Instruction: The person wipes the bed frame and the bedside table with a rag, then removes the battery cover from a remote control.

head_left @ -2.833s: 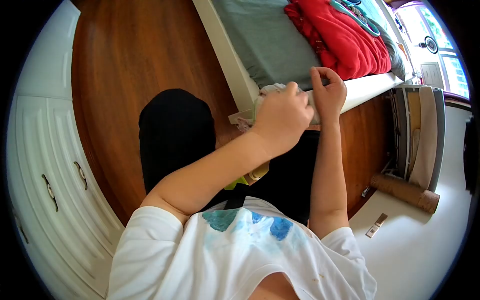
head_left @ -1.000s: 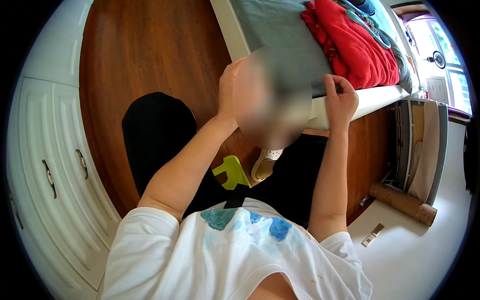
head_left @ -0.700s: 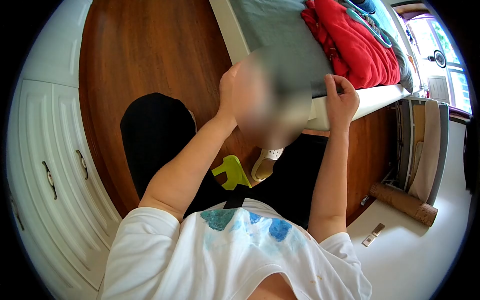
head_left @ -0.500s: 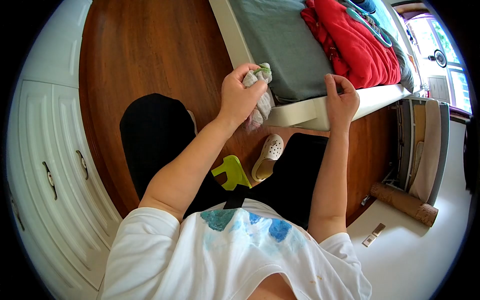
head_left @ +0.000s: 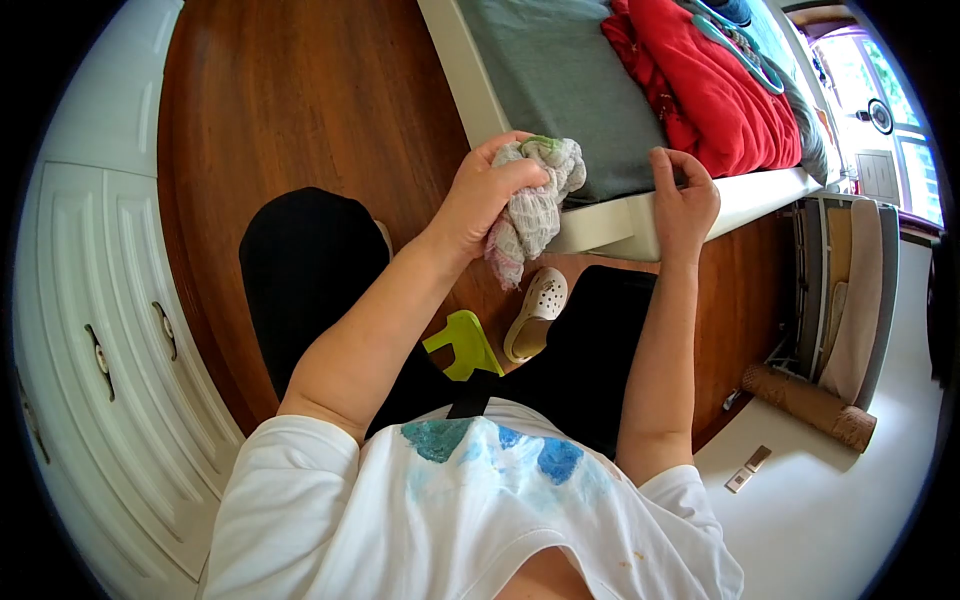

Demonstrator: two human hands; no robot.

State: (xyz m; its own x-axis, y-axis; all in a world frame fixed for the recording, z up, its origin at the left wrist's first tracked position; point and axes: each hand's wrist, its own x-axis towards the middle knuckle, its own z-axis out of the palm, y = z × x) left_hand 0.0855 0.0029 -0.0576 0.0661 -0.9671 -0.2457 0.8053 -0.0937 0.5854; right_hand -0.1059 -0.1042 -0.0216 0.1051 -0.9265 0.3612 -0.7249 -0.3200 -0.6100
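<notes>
A crumpled greyish-white cloth (head_left: 535,205) with green and pink edges is gripped in my left hand (head_left: 485,195), in front of the bed's corner. Most of the cloth bulges out to the right of the thumb, and its pinkish end hangs down. My right hand (head_left: 685,195) is raised beside the white bed frame (head_left: 605,225), thumb and index finger bent together at the tips; whether something small is between them cannot be made out. The grey-green bed sheet (head_left: 560,90) lies behind both hands.
On the bed is a red garment (head_left: 700,90). Below are a white clog (head_left: 540,305) and a lime-green plastic piece (head_left: 468,345) on the wooden floor (head_left: 300,100). White cabinets (head_left: 110,330) stand at the left; a brown roll (head_left: 810,405) lies at the right.
The cloth and my left hand were nearer my right hand at first, then moved left. Since the last earlier frame, more of the cloth has come out of my left hand. My right hand has barely moved.
</notes>
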